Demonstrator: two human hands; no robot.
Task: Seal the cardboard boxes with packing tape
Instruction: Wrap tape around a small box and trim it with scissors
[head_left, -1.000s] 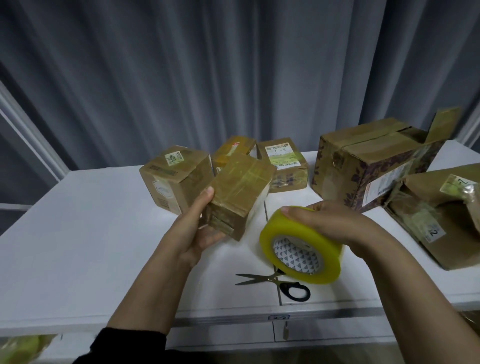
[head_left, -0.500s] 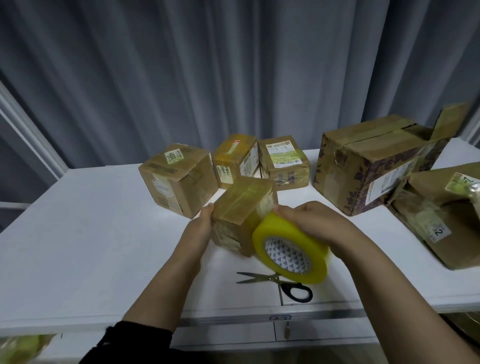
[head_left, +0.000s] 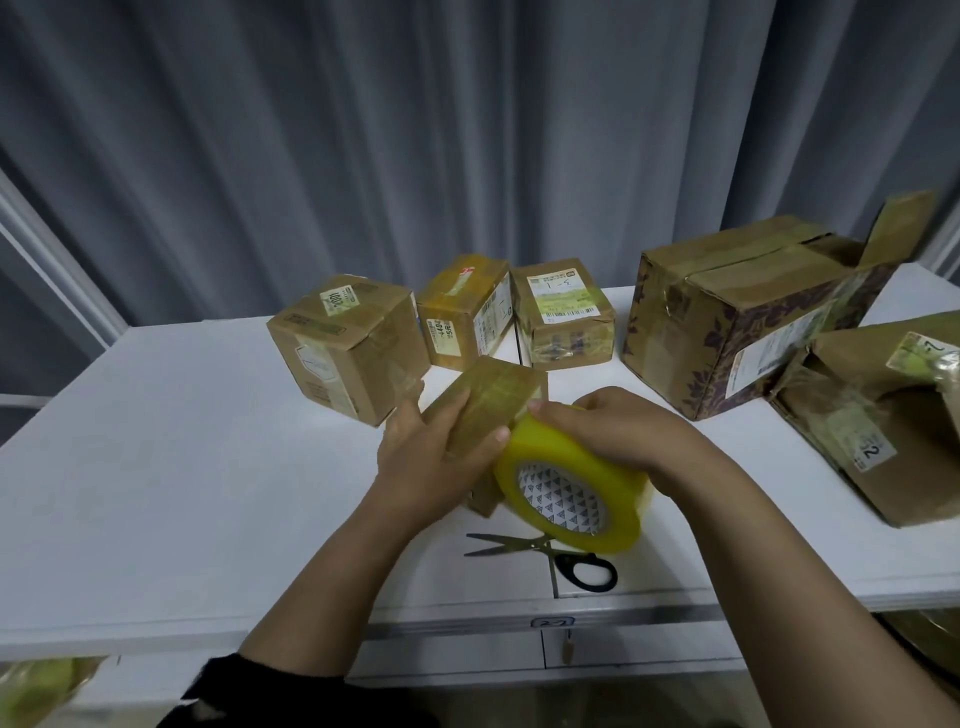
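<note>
The left hand (head_left: 431, 457) grips the small box (head_left: 493, 400), seemingly light and stiff, by its sides; just beside it the right hand (head_left: 608, 431) curls over the slick-looking tape roll (head_left: 571, 483).

Three boxes stand in a row at the back of the worktop (head_left: 156, 467): left box (head_left: 345, 345), middle box (head_left: 465, 312) and right box (head_left: 563, 317). A large box (head_left: 727, 332) sits to their right, with the end box (head_left: 883, 415) just beside it, nearer the front. Before the row, the left hand (head_left: 421, 457) holds a small box (head_left: 498, 395). The tape roll (head_left: 571, 493), under the right hand (head_left: 618, 431), touches that box's right side. Scissors (head_left: 540, 548) lie on the worktop in front of the roll. A curtain (head_left: 467, 130) hangs behind.
</note>
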